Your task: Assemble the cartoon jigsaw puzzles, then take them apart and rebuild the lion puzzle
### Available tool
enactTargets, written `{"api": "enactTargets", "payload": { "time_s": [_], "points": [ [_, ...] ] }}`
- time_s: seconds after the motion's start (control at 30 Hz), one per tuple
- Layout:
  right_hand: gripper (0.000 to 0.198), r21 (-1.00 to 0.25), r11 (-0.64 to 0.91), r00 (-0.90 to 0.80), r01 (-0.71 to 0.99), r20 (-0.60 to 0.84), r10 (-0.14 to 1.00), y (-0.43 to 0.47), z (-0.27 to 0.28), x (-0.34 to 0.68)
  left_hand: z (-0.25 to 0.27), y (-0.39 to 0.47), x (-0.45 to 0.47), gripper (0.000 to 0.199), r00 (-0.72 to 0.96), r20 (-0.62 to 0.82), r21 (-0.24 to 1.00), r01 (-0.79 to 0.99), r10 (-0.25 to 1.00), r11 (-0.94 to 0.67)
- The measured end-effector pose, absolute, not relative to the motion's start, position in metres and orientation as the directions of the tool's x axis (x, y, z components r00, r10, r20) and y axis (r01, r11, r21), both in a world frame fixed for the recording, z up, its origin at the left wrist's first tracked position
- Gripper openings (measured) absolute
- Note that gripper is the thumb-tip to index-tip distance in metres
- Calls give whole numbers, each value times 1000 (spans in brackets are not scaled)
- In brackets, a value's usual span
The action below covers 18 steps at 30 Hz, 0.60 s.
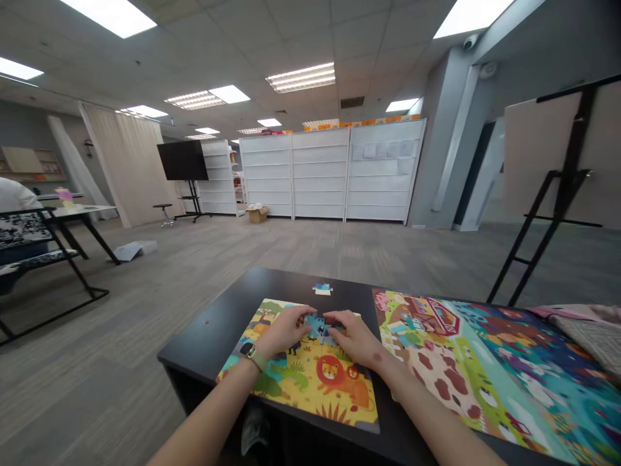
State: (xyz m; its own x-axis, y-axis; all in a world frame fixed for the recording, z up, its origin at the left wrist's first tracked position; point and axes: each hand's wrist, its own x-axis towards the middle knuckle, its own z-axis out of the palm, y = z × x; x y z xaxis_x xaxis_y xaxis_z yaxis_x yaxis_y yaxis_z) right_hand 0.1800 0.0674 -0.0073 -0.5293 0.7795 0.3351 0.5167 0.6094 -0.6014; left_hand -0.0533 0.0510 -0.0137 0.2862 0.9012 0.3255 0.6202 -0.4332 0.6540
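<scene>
A jigsaw puzzle with a lion, a cub and a crocodile on yellow ground lies on the black table. Over its upper part, my left hand and my right hand meet from either side. Between their fingertips is a blue puzzle piece, gripped at its left and right edges. Whether it is one piece or two joined ones I cannot tell. My fingers cover part of the picture there. Beyond the puzzle, close to the far table edge, rests a loose blue and white piece.
Right of my hands lie a farm puzzle with a cow and a dark blue animal puzzle. A black easel stands at the right. To the left are a chair and a seated person in white, partly visible.
</scene>
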Motion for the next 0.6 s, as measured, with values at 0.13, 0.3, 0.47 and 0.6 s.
{"api": "enactTargets", "payload": {
  "time_s": [0.13,0.3,0.47,0.6],
  "points": [
    [34,-554,583,-472,594,346,811,72,-7,183,-16,51,-57,52,311,316,618,650,896,-443],
    [34,-489,526,-385,696,365,848,81,-9,191,-16,52,-58,45,335,293,577,685,896,-444],
    [54,-456,413,-269,789,348,898,101,-10,212,-11,53,-51,21,369,251,531,720,895,-446],
    [57,-420,290,-161,860,317,935,116,-7,233,-6,61,-49,22,392,199,501,747,898,-437]
  ]
}}
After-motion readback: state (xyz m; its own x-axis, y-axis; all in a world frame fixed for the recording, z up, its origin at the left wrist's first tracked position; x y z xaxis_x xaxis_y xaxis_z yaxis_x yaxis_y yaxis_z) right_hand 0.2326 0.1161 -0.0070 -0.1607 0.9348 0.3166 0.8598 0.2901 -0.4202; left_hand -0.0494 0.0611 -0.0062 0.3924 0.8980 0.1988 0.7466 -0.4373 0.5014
